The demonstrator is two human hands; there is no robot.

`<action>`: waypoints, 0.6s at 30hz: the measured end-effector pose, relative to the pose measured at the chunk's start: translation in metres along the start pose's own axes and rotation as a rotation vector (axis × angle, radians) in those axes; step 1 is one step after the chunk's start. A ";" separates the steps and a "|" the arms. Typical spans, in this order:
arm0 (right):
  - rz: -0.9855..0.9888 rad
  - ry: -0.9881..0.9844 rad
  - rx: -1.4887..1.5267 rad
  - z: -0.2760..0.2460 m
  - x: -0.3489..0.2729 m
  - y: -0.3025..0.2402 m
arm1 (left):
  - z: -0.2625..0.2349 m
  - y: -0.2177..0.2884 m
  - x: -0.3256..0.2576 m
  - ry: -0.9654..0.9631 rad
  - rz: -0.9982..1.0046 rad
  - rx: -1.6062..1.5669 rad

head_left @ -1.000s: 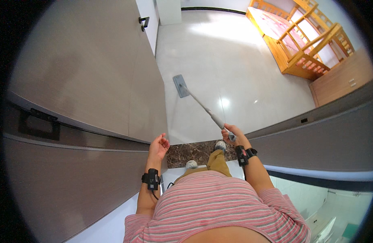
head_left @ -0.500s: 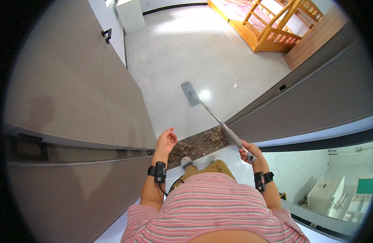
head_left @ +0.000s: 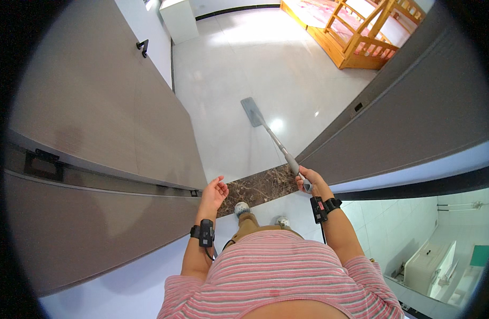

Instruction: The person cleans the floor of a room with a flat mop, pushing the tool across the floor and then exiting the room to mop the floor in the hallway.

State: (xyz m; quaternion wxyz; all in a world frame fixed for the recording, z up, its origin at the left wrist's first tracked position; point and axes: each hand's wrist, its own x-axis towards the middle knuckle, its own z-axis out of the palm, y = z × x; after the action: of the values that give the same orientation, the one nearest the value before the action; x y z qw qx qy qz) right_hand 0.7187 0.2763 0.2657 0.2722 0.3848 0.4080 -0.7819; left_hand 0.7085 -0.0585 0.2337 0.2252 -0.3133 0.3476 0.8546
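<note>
Since half a second earlier, the right hand (head_left: 310, 177) has been carried forward and inward, and the flat mop (head_left: 276, 141) held by it has been pushed a little farther over the pale tiled floor (head_left: 218, 80). The upper end of the mop's handle is clasped in the right hand, with the fingers wrapped around it and the grey end tip left protruding toward the body. The grey rectangular mop head (head_left: 250, 110) is rested on the floor beyond the dark marbled threshold (head_left: 263, 186), between the opened grey-brown door (head_left: 95, 80) and the doorframe (head_left: 356, 109) on the right. Nothing is held in the left hand (head_left: 215, 192), whose fingers are loosely curled, half open, near the door's edge; whether the door is touched by it cannot be told. Black strapped devices are worn on both wrists, the left device (head_left: 206, 233) and the right device (head_left: 320, 209) each being fitted with a cable. Both speckled shoes are seen on the near side, the left shoe (head_left: 242, 208) by the threshold's edge and the right shoe (head_left: 281, 221) set farther back. At the far side, a wooden bunk bed (head_left: 328, 45) with pink bedding and a white cabinet (head_left: 179, 24) can be seen.
</note>
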 end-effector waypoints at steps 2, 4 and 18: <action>-0.012 -0.028 0.047 -0.017 -0.017 0.007 | 0.011 -0.007 0.000 -0.001 -0.005 0.018; 0.023 0.013 0.039 -0.041 -0.037 0.016 | 0.019 -0.016 0.001 -0.034 -0.020 0.050; 0.079 0.094 0.090 -0.099 -0.146 0.038 | 0.089 -0.056 0.002 -0.148 -0.101 0.097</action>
State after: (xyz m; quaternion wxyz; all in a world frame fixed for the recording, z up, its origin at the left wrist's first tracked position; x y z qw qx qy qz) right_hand 0.8659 0.3565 0.3333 0.2659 0.4489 0.3691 -0.7691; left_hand 0.7069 0.0444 0.2570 0.3079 -0.2549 0.3547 0.8452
